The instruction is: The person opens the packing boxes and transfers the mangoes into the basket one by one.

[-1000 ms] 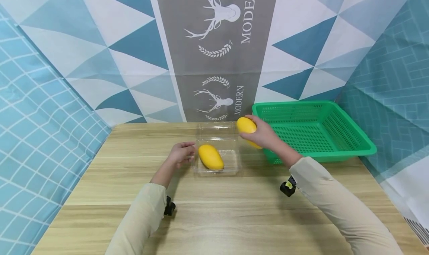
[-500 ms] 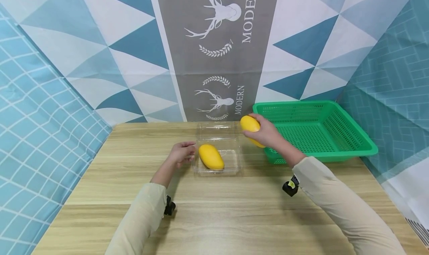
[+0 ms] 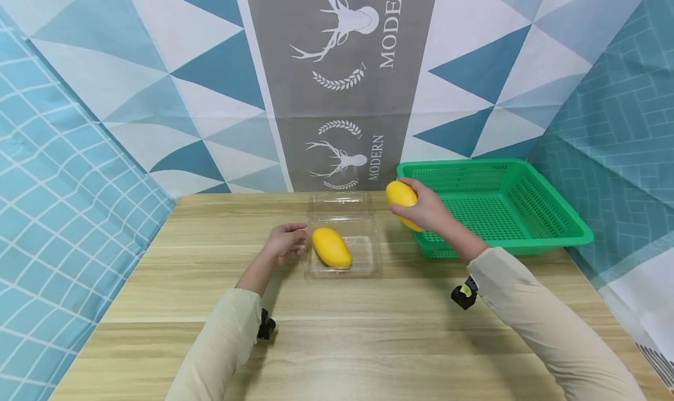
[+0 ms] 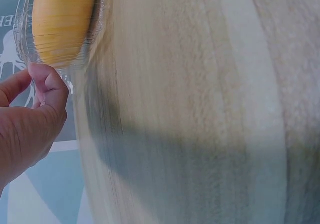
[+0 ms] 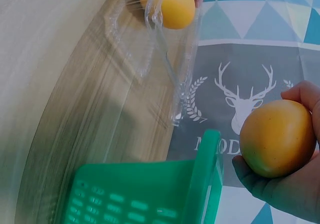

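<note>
A yellow mango (image 3: 331,247) lies in the clear plastic clamshell box (image 3: 363,260), whose lid stands open at the back. At the box's left edge is my left hand (image 3: 286,242); in the left wrist view its thumb and a curled finger (image 4: 50,87) pinch the rim. My right hand (image 3: 427,206) grips a second mango (image 3: 401,194) in the air, between the box and the green basket's left corner. In the right wrist view, fingers and thumb wrap this mango (image 5: 278,138) from the side.
A green perforated plastic basket (image 3: 574,237) stands at the back right of the wooden table (image 3: 358,336). Patterned cloth (image 3: 210,96) hangs behind the table and along both sides. A black wrist camera (image 3: 464,295) hangs under the right forearm.
My right hand has moved slightly right with its mango, toward the basket and away from the box. The left hand, the box and the mango in it have stayed put.
</note>
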Tool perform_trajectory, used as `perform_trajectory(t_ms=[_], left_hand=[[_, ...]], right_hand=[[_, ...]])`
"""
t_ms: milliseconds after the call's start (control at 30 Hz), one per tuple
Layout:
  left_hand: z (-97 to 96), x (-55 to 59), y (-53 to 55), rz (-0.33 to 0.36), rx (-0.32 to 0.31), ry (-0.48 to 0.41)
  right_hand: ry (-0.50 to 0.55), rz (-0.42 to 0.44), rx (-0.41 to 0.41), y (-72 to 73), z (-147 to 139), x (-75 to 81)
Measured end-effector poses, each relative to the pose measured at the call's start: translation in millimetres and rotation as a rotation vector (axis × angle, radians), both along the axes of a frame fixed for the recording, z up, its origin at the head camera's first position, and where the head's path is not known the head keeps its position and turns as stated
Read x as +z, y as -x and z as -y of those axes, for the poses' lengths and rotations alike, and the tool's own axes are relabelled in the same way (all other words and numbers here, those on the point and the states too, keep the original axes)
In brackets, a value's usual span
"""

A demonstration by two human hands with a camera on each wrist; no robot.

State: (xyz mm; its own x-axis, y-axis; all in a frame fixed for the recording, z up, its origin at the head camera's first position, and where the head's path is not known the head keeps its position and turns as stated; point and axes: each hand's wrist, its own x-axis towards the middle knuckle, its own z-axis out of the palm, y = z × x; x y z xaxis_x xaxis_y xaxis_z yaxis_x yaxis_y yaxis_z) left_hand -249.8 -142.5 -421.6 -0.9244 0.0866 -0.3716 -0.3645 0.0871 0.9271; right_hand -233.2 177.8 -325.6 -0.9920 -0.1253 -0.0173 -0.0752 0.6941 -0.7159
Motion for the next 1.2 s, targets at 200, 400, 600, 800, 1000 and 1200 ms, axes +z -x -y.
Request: perform_trajectory(t_ms=[200,400,600,800,1000,1200], left_hand=[[1.3,-1.7,1.4,0.004,0.002,-0.003],[2.4,-3.5,1.6,0.001,-0.002,-0.005],[1.6,-3.7,1.4,-0.008,-0.006,-0.004],[2.4,-4.5,1.9,-0.002,-0.008,-0.003],[3.3,-5.1,2.8,0.001,-0.009,-0.007],[3.1,-4.9,3.3,0.001,-0.007,-0.006]], right_hand=[[-0.006,0.008,-0.011,-0.5,-5.0,-0.2],[-0.01,-0.002,-0.033,1.4,-7.6,0.0],[-0.002,-0.005,-0.064,2.0,-10.6,0.3],[-0.011,-0.009,-0.073,2.5,-13.3,-0.2],[-0.014,-0.006,-0.076,2.6,-16.0,0.4],[-0.022,-0.016,-0.078,2.6,-18.4,0.4]])
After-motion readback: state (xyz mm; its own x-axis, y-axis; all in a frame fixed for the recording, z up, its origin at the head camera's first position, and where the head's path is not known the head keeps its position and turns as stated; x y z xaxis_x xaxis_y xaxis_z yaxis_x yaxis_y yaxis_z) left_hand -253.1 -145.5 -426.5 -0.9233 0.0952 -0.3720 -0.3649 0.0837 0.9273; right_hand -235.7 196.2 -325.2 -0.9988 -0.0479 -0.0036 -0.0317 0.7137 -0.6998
